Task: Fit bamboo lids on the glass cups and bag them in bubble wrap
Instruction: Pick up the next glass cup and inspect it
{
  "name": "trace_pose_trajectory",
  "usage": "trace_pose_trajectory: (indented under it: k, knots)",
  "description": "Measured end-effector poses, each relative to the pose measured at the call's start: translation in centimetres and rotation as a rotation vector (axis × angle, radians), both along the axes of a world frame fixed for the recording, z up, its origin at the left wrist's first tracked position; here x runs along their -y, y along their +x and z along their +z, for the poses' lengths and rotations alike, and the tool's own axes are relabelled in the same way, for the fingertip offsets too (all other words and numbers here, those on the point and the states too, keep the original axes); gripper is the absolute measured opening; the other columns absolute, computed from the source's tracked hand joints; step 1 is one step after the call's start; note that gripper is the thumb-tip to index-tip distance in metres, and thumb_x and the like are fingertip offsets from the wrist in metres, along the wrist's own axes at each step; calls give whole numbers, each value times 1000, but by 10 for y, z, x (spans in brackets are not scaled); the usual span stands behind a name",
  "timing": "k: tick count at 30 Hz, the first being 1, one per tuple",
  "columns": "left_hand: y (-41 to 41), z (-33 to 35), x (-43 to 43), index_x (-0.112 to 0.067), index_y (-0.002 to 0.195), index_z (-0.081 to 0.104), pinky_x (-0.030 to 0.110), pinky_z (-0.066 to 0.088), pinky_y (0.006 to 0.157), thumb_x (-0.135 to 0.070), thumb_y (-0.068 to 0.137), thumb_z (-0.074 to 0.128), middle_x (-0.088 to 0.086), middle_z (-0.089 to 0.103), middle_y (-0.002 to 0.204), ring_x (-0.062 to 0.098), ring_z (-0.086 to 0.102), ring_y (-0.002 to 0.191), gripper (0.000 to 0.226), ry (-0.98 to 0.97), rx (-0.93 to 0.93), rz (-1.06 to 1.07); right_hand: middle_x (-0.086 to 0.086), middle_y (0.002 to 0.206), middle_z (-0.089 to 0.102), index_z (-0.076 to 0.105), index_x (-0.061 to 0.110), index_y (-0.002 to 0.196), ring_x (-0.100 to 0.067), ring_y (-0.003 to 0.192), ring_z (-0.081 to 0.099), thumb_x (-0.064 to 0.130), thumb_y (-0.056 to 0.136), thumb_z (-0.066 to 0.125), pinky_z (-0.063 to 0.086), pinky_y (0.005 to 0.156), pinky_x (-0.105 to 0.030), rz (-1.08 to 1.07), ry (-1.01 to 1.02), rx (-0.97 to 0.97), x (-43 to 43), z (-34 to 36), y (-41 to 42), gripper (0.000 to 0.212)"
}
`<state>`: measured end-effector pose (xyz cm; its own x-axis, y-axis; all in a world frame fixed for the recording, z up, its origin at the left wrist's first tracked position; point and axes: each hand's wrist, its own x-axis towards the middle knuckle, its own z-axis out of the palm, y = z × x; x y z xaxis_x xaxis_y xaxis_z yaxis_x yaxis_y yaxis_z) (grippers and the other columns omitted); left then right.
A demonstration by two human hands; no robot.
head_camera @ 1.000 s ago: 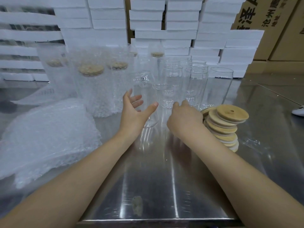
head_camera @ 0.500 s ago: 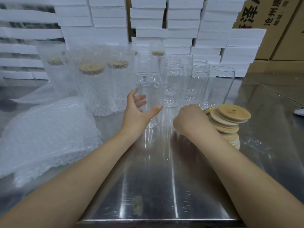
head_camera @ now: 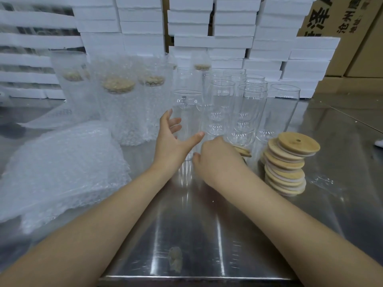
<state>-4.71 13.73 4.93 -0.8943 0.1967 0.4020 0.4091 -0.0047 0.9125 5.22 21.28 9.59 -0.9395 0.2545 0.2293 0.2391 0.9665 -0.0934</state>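
Though crowded along the top of the frame with stacked white foam boxes (head_camera: 207,42) and, upper right, brown cardboard cartons (head_camera: 352,38), streaked with reflections across the lower centre: brushed steel tabletop (head_camera: 207,235). Heaped clear bubble wrap (head_camera: 62,168) at left, with bubble-wrapped lidded cups (head_camera: 118,108) upright behind it. Centre: clear glass cups (head_camera: 248,112) upright, mouths up, long axes vertical. Nearest glass cup (head_camera: 186,117) framed by left hand (head_camera: 172,139), fingers straight and spread, thumb stretched rightward; contact unclear. Right hand (head_camera: 217,160) knuckles up, fingers curled round the round bamboo lid (head_camera: 242,151), lying near flat, just left of the leaning stack of bamboo lids (head_camera: 288,162).
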Motion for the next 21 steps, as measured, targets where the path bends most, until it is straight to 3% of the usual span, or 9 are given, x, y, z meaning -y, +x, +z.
trace_pose_trajectory:
  k: [2,4,5,7,10,12,16,18,21]
  knots:
    - [-4,-1,0,-24,145,28,16,38,91,-24,70,86,-5,49,129,9,51,119,95,11,2,30,-11,105,56,57,6,111,-28,96,57,22,100,39,23,50,-29,57,-24,4,11,1,1,26]
    - [-7,-1,1,-23,145,29,15,39,90,-23,69,86,-5,50,128,10,51,119,95,26,7,51,-6,85,49,52,9,96,-28,84,51,19,96,44,24,50,-29,105,-110,-19,15,4,3,13]
    - [-8,-1,1,-23,145,28,18,40,92,-24,69,86,-6,50,128,9,51,119,95,29,9,58,-5,84,49,52,10,96,-28,85,51,18,95,45,26,53,-29,108,-110,-25,15,7,3,10]
    - [-9,-2,2,-24,145,27,21,41,95,-28,70,86,-7,50,127,8,51,119,95,27,11,69,-7,106,54,57,11,112,-29,104,54,17,93,49,33,67,-29,82,-24,3,8,10,1,22]
    - [-9,-2,4,-25,146,26,16,40,91,-31,71,84,-9,49,127,6,51,119,95,20,13,75,-9,128,42,52,12,127,-30,123,40,26,92,52,38,82,-37,-66,69,146,-11,7,-4,37]
    - [-9,-1,4,-25,146,26,14,39,88,-32,71,84,-9,49,128,6,50,119,95,13,15,74,-11,134,40,48,13,131,-34,126,39,34,93,50,39,91,-39,-154,43,240,-25,0,-8,44]
    - [-9,-1,4,-25,146,25,12,39,85,-31,71,84,-8,49,129,7,50,120,95,13,18,70,-13,130,48,51,13,125,-36,124,40,32,94,43,37,89,-37,-110,-81,244,-40,-12,-20,37]
    - [-8,-1,4,-25,146,25,11,39,83,-31,72,84,-8,49,129,7,50,119,95,17,17,73,-13,119,54,57,12,114,-35,117,45,32,89,49,42,91,-37,-80,-187,143,-46,-12,-26,33]
    - [-7,0,5,-26,146,25,14,39,87,-31,72,84,-8,49,129,7,50,120,94,22,19,73,-5,81,62,62,12,86,-26,82,59,40,84,50,49,64,-28,-48,-718,-101,-52,-3,-29,30]
